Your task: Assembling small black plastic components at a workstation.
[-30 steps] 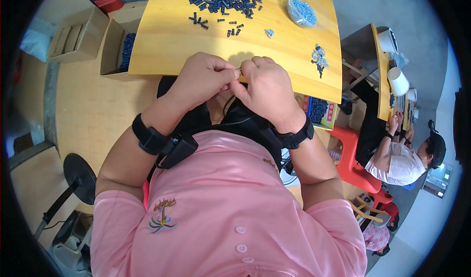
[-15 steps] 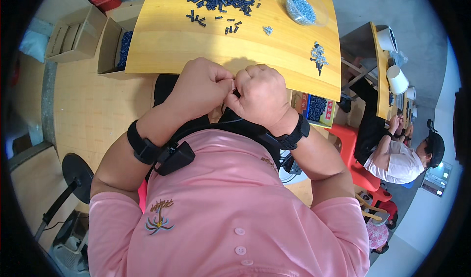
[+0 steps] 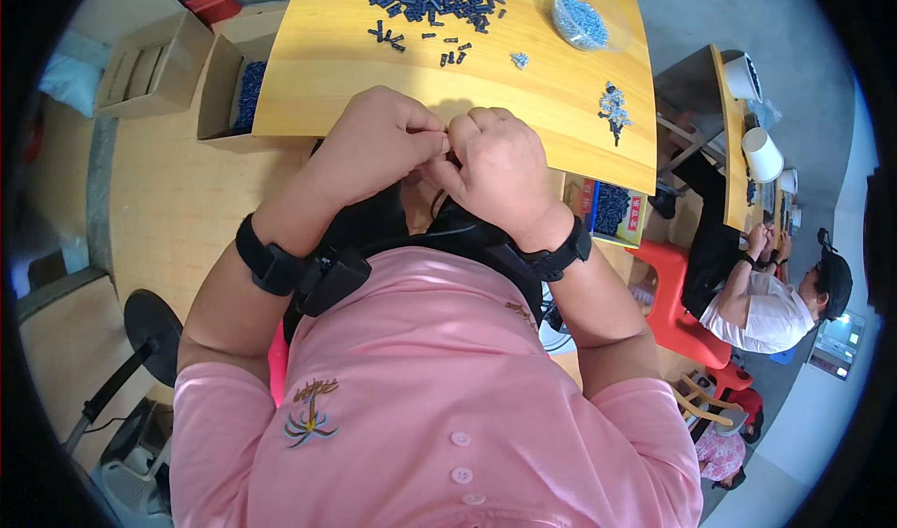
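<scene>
Thumb and forefinger of your left hand [image 3: 378, 145] are drawn together in a pinch, with the other fingers curled under. Your right hand [image 3: 505, 168] sits just beside it, fingers bent inward and knuckles up; its tips are partly covered, so how far they close cannot be told. Both hands come together at the near edge of the yellow wooden table [image 3: 346, 89], above your lap. Whatever lies between your fingertips is too small and too covered to make out.

Beyond your hands, toward the far side of the tabletop, you have a loose pile of small dark parts [image 3: 439, 0], with a few strays lying nearer to you. A little heap of silvery pieces [image 3: 519, 60] lies by itself, to the right of the strays. Farther right, a clear bowl [image 3: 618, 25] holds many pale blue-silver pieces, and near the table's right edge there is a cluster of dark and silvery pieces [image 3: 614, 109].

More dark parts fill an open cardboard box [image 3: 214, 84] to your left and a colored box [image 3: 636, 220] below the table's right side. Off to your right, a co-worker [image 3: 759, 315] in a white top sits at another table [image 3: 735, 178].
</scene>
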`<state>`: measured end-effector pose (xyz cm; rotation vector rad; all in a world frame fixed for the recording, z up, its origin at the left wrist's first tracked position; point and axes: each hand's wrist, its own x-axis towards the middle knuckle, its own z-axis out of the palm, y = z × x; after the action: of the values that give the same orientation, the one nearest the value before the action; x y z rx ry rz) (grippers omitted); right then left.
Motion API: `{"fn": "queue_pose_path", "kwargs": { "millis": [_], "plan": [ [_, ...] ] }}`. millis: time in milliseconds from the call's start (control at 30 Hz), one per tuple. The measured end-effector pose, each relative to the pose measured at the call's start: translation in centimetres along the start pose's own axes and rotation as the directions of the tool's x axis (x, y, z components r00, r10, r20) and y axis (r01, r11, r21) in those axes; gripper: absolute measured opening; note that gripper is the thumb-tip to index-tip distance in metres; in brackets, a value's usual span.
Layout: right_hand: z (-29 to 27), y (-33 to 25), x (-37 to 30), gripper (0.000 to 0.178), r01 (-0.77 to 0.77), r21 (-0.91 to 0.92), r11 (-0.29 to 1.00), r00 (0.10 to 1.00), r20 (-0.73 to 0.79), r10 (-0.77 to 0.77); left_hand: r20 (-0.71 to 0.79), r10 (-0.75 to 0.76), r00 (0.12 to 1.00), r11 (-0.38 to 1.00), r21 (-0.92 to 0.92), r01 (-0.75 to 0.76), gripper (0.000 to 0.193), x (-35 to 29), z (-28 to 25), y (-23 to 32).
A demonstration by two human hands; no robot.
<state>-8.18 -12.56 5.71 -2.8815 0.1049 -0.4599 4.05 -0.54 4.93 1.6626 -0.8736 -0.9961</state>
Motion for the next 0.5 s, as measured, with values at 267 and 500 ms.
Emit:
{"fn": "queue_pose_path", "kwargs": {
  "millis": [267,500],
  "plan": [
    [0.6,1.4,0.1,0.025,-0.139,0.134,0.981,0.988,-0.045,0.147,-0.212,-0.199,0.957,0.893,-0.442,0.087,0.025,-1.3,-3.8,-2.4],
    [1.8,2.4,-1.4,0.017,-0.199,0.180,0.963,0.980,0.043,0.195,-0.651,-0.320,0.688,0.878,-0.476,-0.042,0.021,-4.0,-12.5,-7.0]
  ]
}}
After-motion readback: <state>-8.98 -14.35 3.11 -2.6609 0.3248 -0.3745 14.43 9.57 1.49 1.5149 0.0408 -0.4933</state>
